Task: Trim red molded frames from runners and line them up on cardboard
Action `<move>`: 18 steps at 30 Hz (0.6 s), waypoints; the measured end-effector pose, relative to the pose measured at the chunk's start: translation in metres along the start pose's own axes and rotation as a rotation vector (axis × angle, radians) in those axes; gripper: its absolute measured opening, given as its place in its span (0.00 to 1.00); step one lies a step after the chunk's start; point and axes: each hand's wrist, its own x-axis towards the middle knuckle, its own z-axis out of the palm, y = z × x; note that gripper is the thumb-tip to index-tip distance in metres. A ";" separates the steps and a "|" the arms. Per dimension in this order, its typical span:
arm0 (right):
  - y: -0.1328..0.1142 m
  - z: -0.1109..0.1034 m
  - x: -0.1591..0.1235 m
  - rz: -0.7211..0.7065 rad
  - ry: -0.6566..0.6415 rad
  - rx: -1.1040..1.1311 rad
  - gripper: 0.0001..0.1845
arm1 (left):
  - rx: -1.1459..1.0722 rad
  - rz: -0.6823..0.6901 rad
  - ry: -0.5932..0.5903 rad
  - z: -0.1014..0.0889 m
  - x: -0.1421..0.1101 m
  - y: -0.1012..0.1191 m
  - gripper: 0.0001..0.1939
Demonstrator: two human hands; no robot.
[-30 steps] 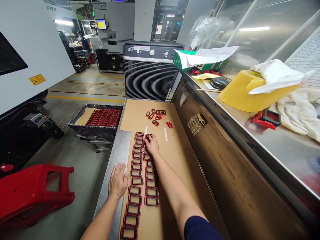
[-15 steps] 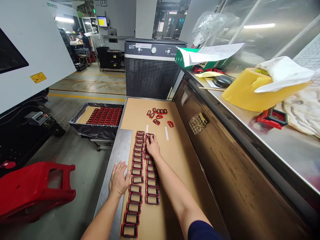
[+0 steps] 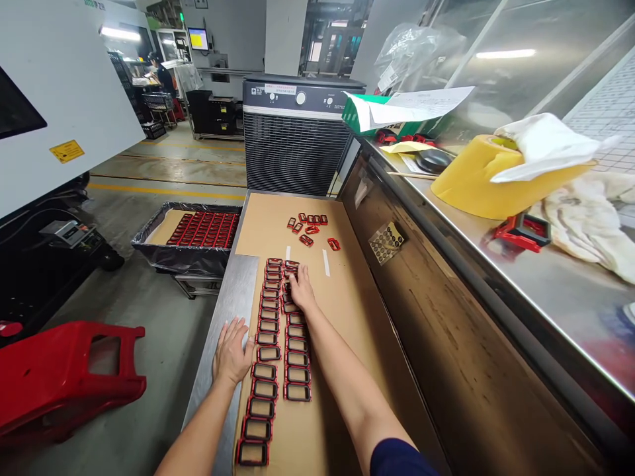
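Note:
Two columns of red-and-black rectangular frames lie on the brown cardboard (image 3: 342, 344): a longer left column (image 3: 268, 354) and a shorter right column (image 3: 297, 359). My left hand (image 3: 231, 350) rests flat, fingers apart, on the bare metal strip, its thumb close to the left column. At the far end of the right column is my right hand (image 3: 301, 291), fingers stretched forward along the frames' right side and its thumb over them. It partly covers several frames there. Loose frames (image 3: 306, 240) lie scattered farther back on the cardboard.
A plastic-lined crate (image 3: 149, 246) of similar frames stands left of the bench, with a red stool (image 3: 64, 377) nearer. A dark cooler unit (image 3: 292, 152) stands behind. Along the right runs a raised shelf holding a yellow roll (image 3: 476, 178) and another frame piece (image 3: 523, 231).
My right hand has drawn slightly to the right side of the far frames, its fingers straighter. My left hand keeps its place. The whole view has shifted a little.

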 end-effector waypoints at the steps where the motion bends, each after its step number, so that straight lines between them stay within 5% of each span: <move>1: 0.003 -0.004 -0.006 -0.012 0.001 0.003 0.34 | 0.001 0.000 0.000 0.000 0.000 0.000 0.17; 18: -0.002 -0.032 -0.065 -0.113 -0.087 -0.207 0.24 | 0.022 0.034 0.029 0.003 -0.001 -0.003 0.16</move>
